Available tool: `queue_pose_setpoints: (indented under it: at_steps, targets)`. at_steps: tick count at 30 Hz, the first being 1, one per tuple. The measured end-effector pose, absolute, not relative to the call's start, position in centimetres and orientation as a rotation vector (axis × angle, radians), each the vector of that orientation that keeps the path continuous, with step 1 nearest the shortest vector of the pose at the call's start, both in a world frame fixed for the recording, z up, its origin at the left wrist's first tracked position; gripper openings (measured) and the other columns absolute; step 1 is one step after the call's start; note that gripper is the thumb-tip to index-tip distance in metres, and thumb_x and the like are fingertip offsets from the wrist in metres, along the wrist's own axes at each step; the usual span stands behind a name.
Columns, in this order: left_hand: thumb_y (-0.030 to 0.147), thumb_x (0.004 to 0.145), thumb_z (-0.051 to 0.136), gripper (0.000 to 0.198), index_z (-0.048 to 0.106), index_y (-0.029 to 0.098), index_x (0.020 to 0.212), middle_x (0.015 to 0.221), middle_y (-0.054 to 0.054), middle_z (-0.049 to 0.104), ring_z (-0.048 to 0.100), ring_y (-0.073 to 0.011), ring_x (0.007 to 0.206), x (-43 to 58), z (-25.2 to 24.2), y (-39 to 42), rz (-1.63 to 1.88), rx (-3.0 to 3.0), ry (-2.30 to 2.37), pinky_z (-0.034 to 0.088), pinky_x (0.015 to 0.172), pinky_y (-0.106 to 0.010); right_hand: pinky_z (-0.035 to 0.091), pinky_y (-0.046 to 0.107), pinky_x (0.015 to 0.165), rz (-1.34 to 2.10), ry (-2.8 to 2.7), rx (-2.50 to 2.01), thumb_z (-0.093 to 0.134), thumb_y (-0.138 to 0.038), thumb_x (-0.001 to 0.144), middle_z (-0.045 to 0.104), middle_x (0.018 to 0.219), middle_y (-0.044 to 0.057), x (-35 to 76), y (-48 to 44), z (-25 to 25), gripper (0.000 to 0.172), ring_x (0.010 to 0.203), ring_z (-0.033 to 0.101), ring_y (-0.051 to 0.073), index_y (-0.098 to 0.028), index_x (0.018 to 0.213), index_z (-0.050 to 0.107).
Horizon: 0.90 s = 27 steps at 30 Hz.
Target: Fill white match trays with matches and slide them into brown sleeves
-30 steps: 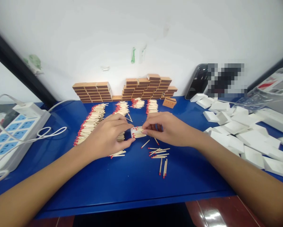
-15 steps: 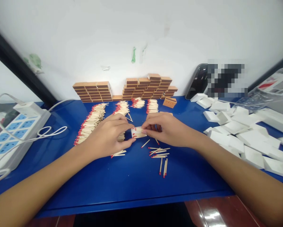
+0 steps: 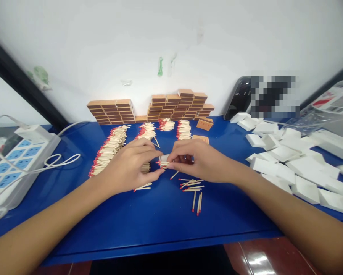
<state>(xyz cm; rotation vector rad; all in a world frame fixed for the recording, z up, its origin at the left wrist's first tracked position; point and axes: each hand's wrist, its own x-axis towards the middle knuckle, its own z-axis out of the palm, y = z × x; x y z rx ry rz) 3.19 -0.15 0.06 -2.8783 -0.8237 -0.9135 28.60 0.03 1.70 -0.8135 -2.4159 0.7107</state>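
My left hand (image 3: 131,164) pinches a small white matchbox tray (image 3: 164,157) between thumb and fingers, above the blue tabletop. My right hand (image 3: 198,158) is closed at the tray's right side, its thumb and fingertips pressed on several red-tipped matches (image 3: 163,164). Those matches lie across the tray, heads to the left. The right fingers cover much of the tray, so how full it is cannot be made out. Just in front of the right hand lie several loose matches (image 3: 192,185). A long pile of matches (image 3: 110,149) lies beyond my left forearm.
Brown matchboxes stand stacked in a left group (image 3: 111,111) and a right group (image 3: 182,107) against the wall. Many white trays (image 3: 297,164) are heaped at the right. A power strip (image 3: 22,160) with a white cable lies left. A dark phone-like object (image 3: 238,98) leans behind.
My right hand has shifted slightly left over the tray, covering more of it. The matches under its fingertips now lie nearer the tray's left end. My left hand has hardly moved.
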Motion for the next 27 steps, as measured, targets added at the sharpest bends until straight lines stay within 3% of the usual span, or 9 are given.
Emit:
queue_pose_setpoints:
  at_steps: [15,24,27]
  targets:
    - [0.029,0.092,0.073,0.015,0.074,0.018,0.102,0.096,-0.009,0.076,0.070,-0.0252,0.102,3.3,0.1,-0.4,-0.902,-2.938,-0.785,0.061,0.087,-0.040,0.040,0.025,0.060,0.821,-2.454,-0.867,0.069,-0.018,0.090,0.057,0.083,-0.001,28.0,-0.1,0.4,0.009,0.069,0.053,0.012,-0.021,0.087,0.061]
    - [0.026,0.091,0.073,0.011,0.074,0.016,0.097,0.093,-0.009,0.075,0.069,-0.0249,0.098,3.5,0.6,-0.5,-0.906,-2.974,-0.763,0.060,0.086,-0.040,0.039,0.026,0.064,0.711,-2.522,-0.844,0.066,-0.016,0.094,0.059,0.088,-0.001,27.8,-0.5,0.2,0.009,0.068,0.053,0.010,-0.020,0.090,0.059]
    - [0.025,0.092,0.072,0.011,0.074,0.017,0.098,0.091,-0.008,0.074,0.069,-0.0247,0.098,3.5,0.6,-0.5,-0.891,-2.986,-0.783,0.060,0.085,-0.039,0.040,0.027,0.063,0.722,-2.492,-0.869,0.065,-0.024,0.097,0.060,0.091,0.000,27.9,-0.4,0.4,0.008,0.068,0.053,0.011,-0.020,0.093,0.060]
